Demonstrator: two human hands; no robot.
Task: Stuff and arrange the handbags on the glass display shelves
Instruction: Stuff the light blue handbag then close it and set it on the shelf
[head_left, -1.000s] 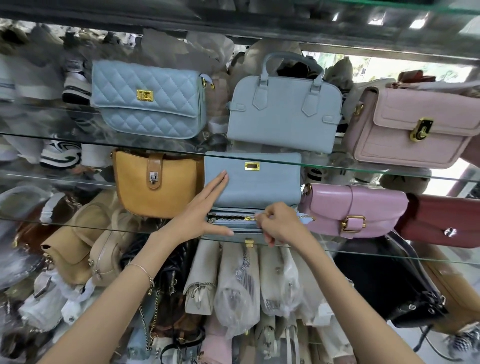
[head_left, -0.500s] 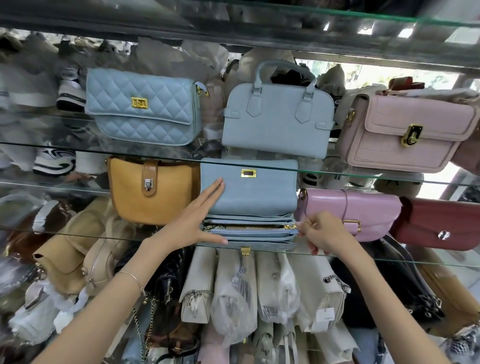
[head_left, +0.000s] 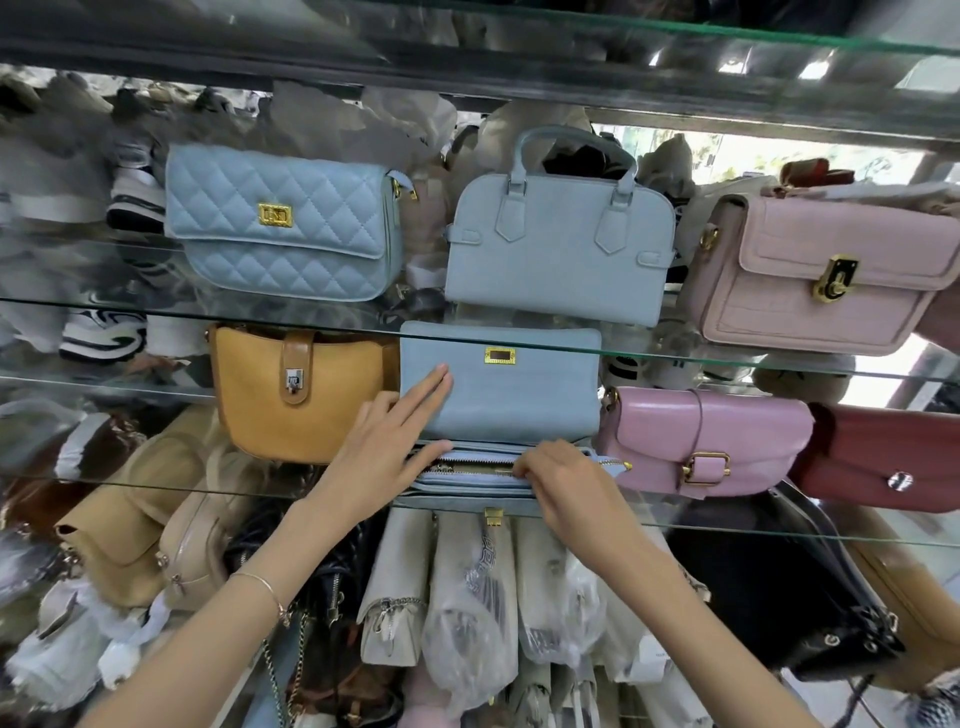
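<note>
Glass shelf (head_left: 727, 528): front edge crosses lower part of blue flap bag (head_left: 498, 395), base hard to make out. Bag stands mid-shelf, against mustard bag (head_left: 301, 395), just beside pink bag (head_left: 701, 441). Left grip (head_left: 395, 431) flat, fingers straight, pressing bag front. Right grip (head_left: 566, 483) curled onto bag's gold zip (head_left: 467, 470); fingertips hidden, pull unseen. Gold clasp (head_left: 500, 355) detail unreadable.

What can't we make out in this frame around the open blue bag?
- Head view: inside of the light blue flap handbag, hidden by its zip edges and the right hand.
- Head view: what that hand pinches, if anything, covered by its own back.
- Head view: black leather bag with metal eyelets, its top crossed by the glass shelf edge.
</note>
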